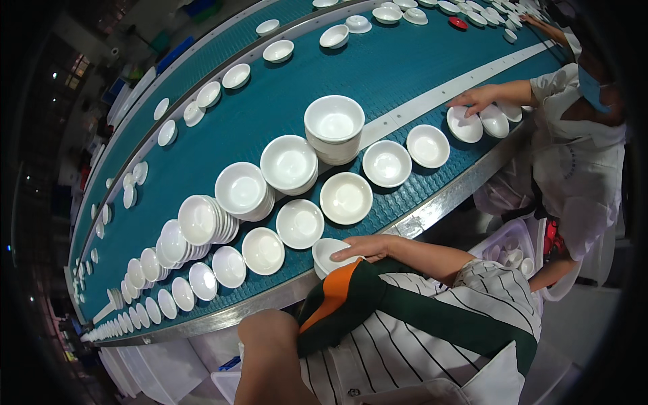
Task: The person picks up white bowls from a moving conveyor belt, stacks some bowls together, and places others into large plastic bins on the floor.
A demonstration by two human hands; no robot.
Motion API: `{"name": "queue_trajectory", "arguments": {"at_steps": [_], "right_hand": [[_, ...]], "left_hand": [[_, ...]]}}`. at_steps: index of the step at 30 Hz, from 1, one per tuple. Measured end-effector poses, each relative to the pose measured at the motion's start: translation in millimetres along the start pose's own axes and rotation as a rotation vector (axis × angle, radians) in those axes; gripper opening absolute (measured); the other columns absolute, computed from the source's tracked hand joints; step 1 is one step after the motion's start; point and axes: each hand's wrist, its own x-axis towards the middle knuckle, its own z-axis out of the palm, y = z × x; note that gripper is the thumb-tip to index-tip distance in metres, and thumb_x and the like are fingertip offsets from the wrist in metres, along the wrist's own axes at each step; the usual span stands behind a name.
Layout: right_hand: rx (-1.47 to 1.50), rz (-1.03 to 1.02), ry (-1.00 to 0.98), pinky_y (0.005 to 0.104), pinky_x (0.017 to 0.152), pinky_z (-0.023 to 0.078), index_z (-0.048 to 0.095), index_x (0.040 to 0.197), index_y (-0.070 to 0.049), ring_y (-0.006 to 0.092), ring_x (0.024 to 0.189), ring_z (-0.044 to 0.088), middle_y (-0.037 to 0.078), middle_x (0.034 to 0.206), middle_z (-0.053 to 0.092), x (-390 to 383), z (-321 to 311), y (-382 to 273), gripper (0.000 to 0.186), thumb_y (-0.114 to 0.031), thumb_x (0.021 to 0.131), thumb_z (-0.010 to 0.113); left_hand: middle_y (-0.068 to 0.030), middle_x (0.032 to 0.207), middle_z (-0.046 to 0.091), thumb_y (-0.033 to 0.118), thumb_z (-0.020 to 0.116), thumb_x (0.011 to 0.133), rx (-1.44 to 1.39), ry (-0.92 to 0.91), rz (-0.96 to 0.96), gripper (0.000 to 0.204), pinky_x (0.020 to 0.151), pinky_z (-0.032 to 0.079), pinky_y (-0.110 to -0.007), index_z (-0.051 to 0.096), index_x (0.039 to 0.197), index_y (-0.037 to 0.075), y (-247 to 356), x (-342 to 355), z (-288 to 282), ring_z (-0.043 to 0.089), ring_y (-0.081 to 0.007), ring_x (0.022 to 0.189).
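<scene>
My right hand (364, 246) grips a white bowl (325, 248) at the near edge of the teal belt (270, 94), thumb over its rim. My left arm (266, 347) comes up from the lower edge; its hand is hidden behind my striped clothing (432, 344) and its green-and-orange part. Just beyond the held bowl, single white bowls (298, 223) lie in a long row along the belt's near side. Behind them stand stacks of white bowls (334, 118), some upright, others leaning over toward the left.
A masked co-worker (577, 155) in white reaches over bowls at right; another worker's hand (533, 21) shows beyond. Scattered bowls and a red one (457, 23) ride the far side. A steel edge (432, 212) runs along the near side, above plastic bins (513, 246).
</scene>
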Motion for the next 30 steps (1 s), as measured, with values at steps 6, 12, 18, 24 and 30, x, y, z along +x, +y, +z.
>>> {"name": "queue_trajectory", "arguments": {"at_steps": [6, 12, 18, 24, 30], "right_hand": [[-0.072, -0.008, 0.022, 0.0107, 0.027, 0.025, 0.052, 0.102, 0.000, -0.0025, 0.036, 0.041, -0.003, 0.065, 0.053, -19.0, -26.1, 7.2, 0.054, -0.049, 0.081, 0.059], [-0.017, -0.054, 0.053, 0.0110, 0.027, 0.025, 0.050, 0.104, 0.000, -0.0025, 0.036, 0.041, -0.003, 0.065, 0.053, -35.1, -44.5, 16.5, 0.056, -0.050, 0.081, 0.059], [-0.031, 0.003, 0.048, 0.0110, 0.029, 0.028, 0.047, 0.112, 0.001, -0.0029, 0.041, 0.046, -0.002, 0.073, 0.055, -63.6, -66.7, 8.9, 0.061, -0.049, 0.081, 0.060], [-0.029, 0.060, 0.065, 0.0107, 0.031, 0.030, 0.046, 0.113, 0.000, -0.0025, 0.047, 0.051, 0.000, 0.079, 0.059, -99.7, -76.5, -12.6, 0.061, -0.047, 0.079, 0.063], [-0.088, 0.069, 0.114, 0.0100, 0.032, 0.032, 0.045, 0.117, 0.002, -0.0013, 0.050, 0.053, 0.002, 0.081, 0.060, -132.8, -99.6, -19.8, 0.063, -0.046, 0.079, 0.063]], "left_hand": [[-0.0197, 0.098, 0.061, 0.024, 0.048, 0.088, -0.073, 0.003, 0.003, 0.037, 0.080, 0.047, -0.041, 0.058, 0.104, -0.008, -29.0, 23.3, -6.6, 0.059, -0.0319, 0.093], [-0.0184, 0.097, 0.061, 0.023, 0.052, 0.086, -0.121, 0.019, 0.005, 0.035, 0.080, 0.047, -0.040, 0.058, 0.104, -0.007, -52.9, 42.6, -13.6, 0.059, -0.0308, 0.093], [-0.0172, 0.096, 0.062, 0.021, 0.055, 0.084, -0.147, 0.044, 0.007, 0.033, 0.080, 0.047, -0.039, 0.059, 0.104, -0.005, -76.3, 61.1, -20.0, 0.060, -0.0297, 0.093], [-0.0159, 0.095, 0.063, 0.020, 0.058, 0.082, -0.143, 0.087, 0.002, 0.032, 0.080, 0.047, -0.038, 0.059, 0.104, -0.004, -97.4, 76.3, -26.0, 0.060, -0.0285, 0.092], [-0.0146, 0.094, 0.063, 0.018, 0.062, 0.080, -0.039, 0.266, -0.081, 0.032, 0.081, 0.047, -0.038, 0.060, 0.104, -0.002, -115.3, 64.5, -61.8, 0.060, -0.0274, 0.092]]}}
